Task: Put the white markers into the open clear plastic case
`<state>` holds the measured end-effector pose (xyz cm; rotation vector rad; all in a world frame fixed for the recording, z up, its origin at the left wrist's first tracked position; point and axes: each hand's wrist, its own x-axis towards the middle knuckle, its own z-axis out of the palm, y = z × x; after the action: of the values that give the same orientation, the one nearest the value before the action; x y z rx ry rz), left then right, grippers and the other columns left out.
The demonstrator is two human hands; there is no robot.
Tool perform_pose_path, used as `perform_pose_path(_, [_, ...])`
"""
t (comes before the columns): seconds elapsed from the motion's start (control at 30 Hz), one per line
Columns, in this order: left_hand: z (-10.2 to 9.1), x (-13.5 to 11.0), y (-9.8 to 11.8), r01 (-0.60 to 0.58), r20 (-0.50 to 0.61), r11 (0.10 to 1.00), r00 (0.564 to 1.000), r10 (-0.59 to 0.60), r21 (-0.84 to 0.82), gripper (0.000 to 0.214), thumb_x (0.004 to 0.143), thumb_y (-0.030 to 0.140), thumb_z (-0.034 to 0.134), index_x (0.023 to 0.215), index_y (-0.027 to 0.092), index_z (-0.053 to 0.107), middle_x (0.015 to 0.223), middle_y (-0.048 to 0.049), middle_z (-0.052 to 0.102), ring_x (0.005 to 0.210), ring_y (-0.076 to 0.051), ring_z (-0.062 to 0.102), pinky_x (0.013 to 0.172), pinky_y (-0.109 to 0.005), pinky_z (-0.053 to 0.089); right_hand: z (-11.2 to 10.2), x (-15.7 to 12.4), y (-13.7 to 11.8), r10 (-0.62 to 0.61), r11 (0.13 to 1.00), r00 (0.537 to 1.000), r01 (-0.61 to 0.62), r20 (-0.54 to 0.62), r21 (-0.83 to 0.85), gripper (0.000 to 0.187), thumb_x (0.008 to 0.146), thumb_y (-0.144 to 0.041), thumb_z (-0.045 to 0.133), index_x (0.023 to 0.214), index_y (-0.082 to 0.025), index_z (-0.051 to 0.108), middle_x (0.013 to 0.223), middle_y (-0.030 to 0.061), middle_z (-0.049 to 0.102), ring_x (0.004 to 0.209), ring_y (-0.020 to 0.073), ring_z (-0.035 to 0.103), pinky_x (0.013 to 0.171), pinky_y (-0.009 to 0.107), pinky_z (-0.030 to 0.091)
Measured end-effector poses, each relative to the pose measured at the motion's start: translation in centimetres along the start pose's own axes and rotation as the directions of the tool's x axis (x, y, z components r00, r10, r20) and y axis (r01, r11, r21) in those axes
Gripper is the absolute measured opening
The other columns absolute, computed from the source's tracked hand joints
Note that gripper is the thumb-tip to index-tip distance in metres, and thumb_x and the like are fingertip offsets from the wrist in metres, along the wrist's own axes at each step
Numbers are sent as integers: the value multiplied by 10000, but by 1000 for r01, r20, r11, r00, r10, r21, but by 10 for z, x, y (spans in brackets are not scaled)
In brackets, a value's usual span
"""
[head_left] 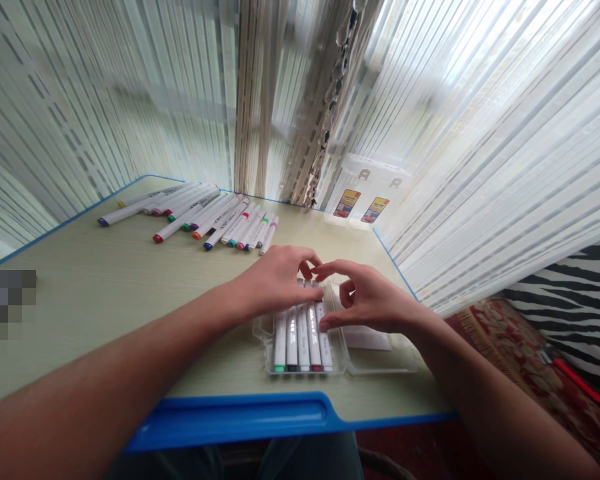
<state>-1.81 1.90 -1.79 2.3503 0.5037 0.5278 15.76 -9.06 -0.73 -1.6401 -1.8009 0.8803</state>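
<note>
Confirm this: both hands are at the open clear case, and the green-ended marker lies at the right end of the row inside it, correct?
Not quite: the head view shows the green-ended marker at the left end of the row in the open clear case. The rest stands.

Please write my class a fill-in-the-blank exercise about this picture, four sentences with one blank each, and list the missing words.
1. In the open case beneath the left hand and right hand, the near ends of ____ markers show.
2. The leftmost marker in that case has a ____ near end.
3. The clear plastic box at the back bears ____ labels.
4. The table is edged in ____.

Missing words: five; green; two; blue.
</note>
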Motion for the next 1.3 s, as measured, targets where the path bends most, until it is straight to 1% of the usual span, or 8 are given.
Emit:
perform_pose_path(0.13, [-3,1,1,27,-71,999,997,-26,21,282,761,166,568,980,172,745,872,-37,755,790,-170,685,732,-270,489,2,0,-1,22,1000,999,-22,-37,8,592,652,-392,864,1163,-192,643,1215,91,633,523,47,470,468,222,437])
perform_pose_path(0.23, [-10,4,-6,60,-162,996,986,-49,60,356,734,109,528,1012,158,746,890,-56,754,788,-170,673,724,-270,493,7,0,-2,3,1000,985,-3,-172,1,455,780,-434,763,1146,-187,652,1137,87,657,516,62,465,470,236,428])
perform_pose_path(0.37, [-25,9,-22,164,-147,985,977,-154,55,315,721,154,548,957,154,757,806,-60,740,754,-185,665,700,-278,492,17,1,-8,-155,980,941,108,-300,-169,274,919,-418,605,1047,-193,694,1011,90,667,753,170,597,660,306,507])
perform_pose_path(0.5, [-39,9,-37,209,119,977,972,-203,-37,301,656,183,579,893,162,763,771,-44,735,713,-183,661,613,-248,475,29,7,-18,-260,918,950,186,-175,-351,255,979,-342,503,1116,-231,687,1228,119,593,1182,270,527,1009,461,427])
perform_pose_path(0.67, [-48,5,-43,312,289,930,924,-250,-193,273,608,192,605,835,125,740,630,-29,672,544,-147,585,501,-239,423,35,14,-24,-205,878,979,176,-19,-445,328,1000,-352,451,1270,-262,615,1392,126,486,1353,294,366,1105,540,298])
perform_pose_path(0.83, [-50,5,-45,292,308,923,928,-210,-250,256,624,203,647,836,95,741,606,-38,660,514,-131,561,481,-229,408,33,19,-27,-170,896,982,187,78,-403,385,1002,-369,451,1363,-277,546,1423,119,462,1361,285,373,1122,528,284])
perform_pose_path(1.03, [-50,3,-41,324,278,924,924,-263,-204,213,627,142,651,810,92,748,613,-54,680,526,-133,592,486,-217,436,28,26,-26,-139,937,981,175,138,-304,404,985,-400,477,1351,-255,568,1387,117,519,1302,291,465,1111,502,336])
perform_pose_path(1.3, [-47,2,-38,355,251,916,919,-304,-187,173,638,48,624,761,93,737,571,-38,650,493,-116,571,474,-204,454,32,45,-23,-186,926,977,209,101,-314,328,951,-372,519,1207,-236,670,1343,108,554,1253,297,516,1075,467,392])
